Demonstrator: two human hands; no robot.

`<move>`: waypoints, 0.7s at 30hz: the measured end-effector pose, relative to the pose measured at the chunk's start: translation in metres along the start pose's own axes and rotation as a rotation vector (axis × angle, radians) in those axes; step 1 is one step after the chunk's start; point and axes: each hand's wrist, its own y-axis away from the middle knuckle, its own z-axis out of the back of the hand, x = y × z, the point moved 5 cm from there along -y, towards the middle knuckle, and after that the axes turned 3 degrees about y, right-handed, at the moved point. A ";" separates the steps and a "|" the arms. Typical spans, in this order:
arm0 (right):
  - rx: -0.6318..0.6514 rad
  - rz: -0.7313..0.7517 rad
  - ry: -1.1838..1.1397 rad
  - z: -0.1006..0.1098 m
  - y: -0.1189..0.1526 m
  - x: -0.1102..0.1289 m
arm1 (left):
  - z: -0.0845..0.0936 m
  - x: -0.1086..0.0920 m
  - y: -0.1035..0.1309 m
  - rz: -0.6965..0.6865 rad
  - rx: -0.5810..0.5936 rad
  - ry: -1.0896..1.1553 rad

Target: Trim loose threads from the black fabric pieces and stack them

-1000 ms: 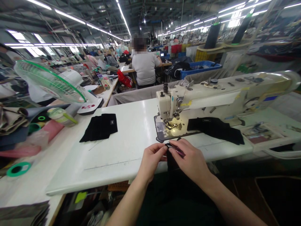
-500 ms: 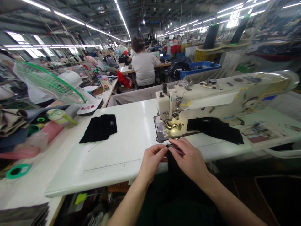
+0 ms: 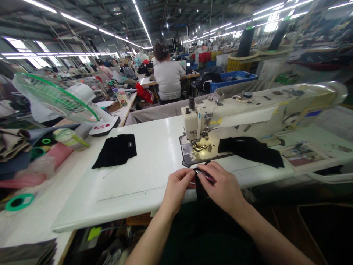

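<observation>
At the table's front edge, below the sewing machine, my left hand (image 3: 179, 186) pinches the edge of a black fabric piece (image 3: 202, 189) between thumb and fingertips. My right hand (image 3: 220, 182) is closed around a slim metal-tipped tool with a purplish handle (image 3: 210, 179). Its tip touches or nearly touches the fabric by my left fingertips; the exact kind of tool is partly hidden by my fingers. The black fabric hangs down toward my lap. Just beyond my hands stands the sewing machine (image 3: 193, 125), its presser foot over the metal plate.
Black fabric pieces with small labels lie left (image 3: 117, 151) and right (image 3: 250, 151) on the white table (image 3: 154, 162). A green-rimmed fan (image 3: 57, 97), a green tape roll (image 3: 20, 202) and folded cloth stand at left. A co-worker (image 3: 168, 75) sits ahead, back turned.
The view has shifted slightly. My right hand has tilted a little, and more of the tool's metal tip shows against the fabric. Both hands keep their grip.
</observation>
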 end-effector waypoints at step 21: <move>-0.062 -0.148 -0.205 -0.002 -0.003 -0.013 | -0.002 -0.001 0.002 -0.025 0.000 -0.072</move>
